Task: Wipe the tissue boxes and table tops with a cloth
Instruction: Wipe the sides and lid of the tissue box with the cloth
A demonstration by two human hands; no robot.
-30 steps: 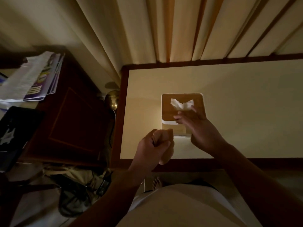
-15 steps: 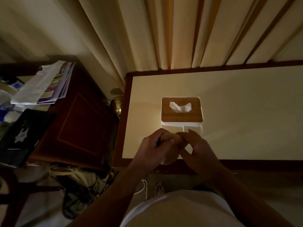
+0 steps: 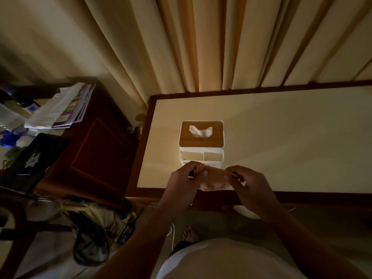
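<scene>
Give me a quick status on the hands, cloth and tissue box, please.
Left hand and right hand grip the cloth over the table, near edge. Tissue box just beyond them. Nothing seen blocking.

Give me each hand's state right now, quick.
Left hand: closed, gripping the left end of the cloth.
Right hand: closed, gripping the cloth's right end.
</scene>
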